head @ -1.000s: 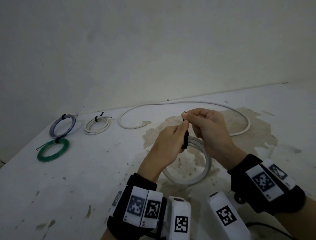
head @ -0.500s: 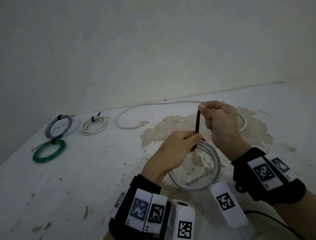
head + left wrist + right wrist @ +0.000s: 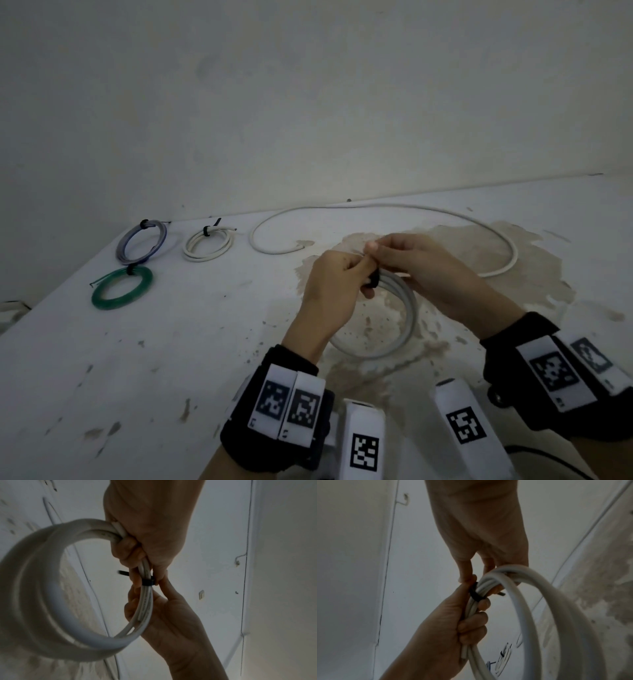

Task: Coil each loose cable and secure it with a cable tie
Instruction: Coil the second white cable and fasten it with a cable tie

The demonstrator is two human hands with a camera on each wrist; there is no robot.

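Against the wall on the stained bench [image 3: 144,342] three tied coils [image 3: 205,245] lie finished; one long cable [image 3: 394,206] stays loose; both hands, left [image 3: 329,291] and right [image 3: 435,274], clamp the grey coil [image 3: 407,315], its black tie [image 3: 148,582] looped, seemingly near tight.

Bare room: stained white table [image 3: 171,359], plain wall [image 3: 308,102]

Left hand [image 3: 329,291] grips grey coiled cable [image 3: 406,318] at its top, fingers curled round bundle; black cable tie [image 3: 374,278] wrapped round coil there. Right hand [image 3: 428,274] pinches at same spot — fingertips touching left hand. Coil held above stained white table [image 3: 171,359]. Far left: three tied coils — blue-grey [image 3: 141,242], white [image 3: 208,243], green [image 3: 121,288]. Loose white cable [image 3: 394,206] lies behind hands.
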